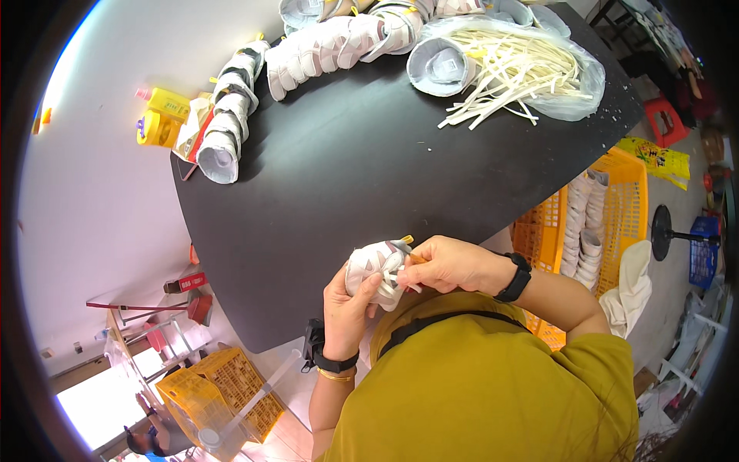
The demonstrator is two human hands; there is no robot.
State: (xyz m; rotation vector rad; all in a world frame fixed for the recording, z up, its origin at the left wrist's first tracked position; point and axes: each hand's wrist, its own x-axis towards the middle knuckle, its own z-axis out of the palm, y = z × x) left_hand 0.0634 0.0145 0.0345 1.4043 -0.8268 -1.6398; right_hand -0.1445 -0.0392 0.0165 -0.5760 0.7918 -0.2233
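Just off the table's near edge, my left hand (346,306) holds a small white shoe upper (375,259) with pinkish-brown patches and a yellow pull loop. Its thumb presses on the side facing me. My right hand (454,266) is closed at the opposite side of that shoe upper, fingertips pinched on a pale flat lace (413,287). A small orange-brown piece shows by the right fingers; I cannot make out what it is. More pale lace crosses the front of the upper, partly covered by my fingers.
Nested rows of shoe uppers (327,52) line the far side of the black table (331,154). A plastic bag of cut pale laces (516,65) lies far right. Yellow bottles (160,127) stand at the left edge. A yellow crate (627,196) with more uppers is to my right.
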